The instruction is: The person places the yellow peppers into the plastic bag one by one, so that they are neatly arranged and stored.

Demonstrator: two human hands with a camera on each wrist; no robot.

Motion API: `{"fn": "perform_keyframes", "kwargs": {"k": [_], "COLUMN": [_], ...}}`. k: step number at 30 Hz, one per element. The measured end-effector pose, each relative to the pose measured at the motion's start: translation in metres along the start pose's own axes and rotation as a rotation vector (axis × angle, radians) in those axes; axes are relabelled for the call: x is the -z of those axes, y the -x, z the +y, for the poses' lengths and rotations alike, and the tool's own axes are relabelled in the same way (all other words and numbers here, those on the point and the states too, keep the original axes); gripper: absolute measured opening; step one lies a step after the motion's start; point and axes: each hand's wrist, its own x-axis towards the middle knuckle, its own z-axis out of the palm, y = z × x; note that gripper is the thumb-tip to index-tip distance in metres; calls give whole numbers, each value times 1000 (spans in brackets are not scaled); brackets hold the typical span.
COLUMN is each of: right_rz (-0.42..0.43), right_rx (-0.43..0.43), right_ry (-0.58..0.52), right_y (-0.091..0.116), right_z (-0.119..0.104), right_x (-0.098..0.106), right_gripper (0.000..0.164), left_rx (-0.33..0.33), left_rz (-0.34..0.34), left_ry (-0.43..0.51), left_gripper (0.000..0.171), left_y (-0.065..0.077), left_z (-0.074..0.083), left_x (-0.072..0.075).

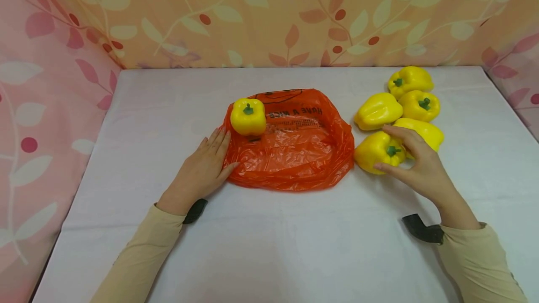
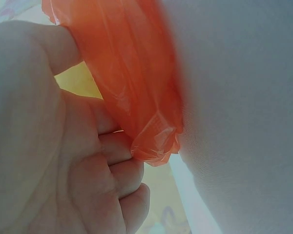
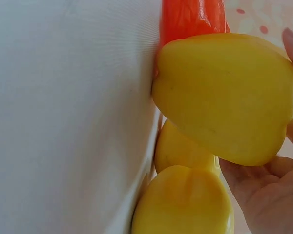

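An orange-red plastic bag [image 1: 290, 153] lies spread on the white-covered table, its edge bunched up around a flat middle. One yellow bell pepper [image 1: 248, 123] with a green stem sits in its left part. My left hand [image 1: 206, 162] rests against the bag's left edge, fingers extended beside that pepper; in the left wrist view its fingers [image 2: 124, 178] touch the plastic. At the bag's right edge, my right hand [image 1: 421, 167] grips another yellow bell pepper [image 3: 224, 97], thumb on the near side and fingers on the far side. That pepper's stem faces the palm.
Several more yellow bell peppers are grouped at the right, among them one [image 1: 379, 111] beyond the held pepper and one [image 1: 410, 81] near the back edge. Patterned fabric [image 1: 261, 18] hangs behind the table [image 1: 269, 247]. Dark wrist-worn pieces [image 1: 423, 230] stick out at both sleeves.
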Motion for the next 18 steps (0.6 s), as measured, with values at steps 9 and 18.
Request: {"fn": "perform_keyframes", "kwargs": {"k": [9, 18], "right_rz": [-40, -31], "right_rx": [-104, -160], "right_ry": [-14, -28], "right_y": [0, -1], "right_z": [0, 1], "right_x": [-2, -6], "right_gripper": [83, 83], "left_rx": [-9, -2], "left_rz": [19, 16], "left_ry": [-5, -6], "left_gripper": [72, 72], "left_y": [1, 1], "left_z": [1, 1], "left_x": [0, 0]}}
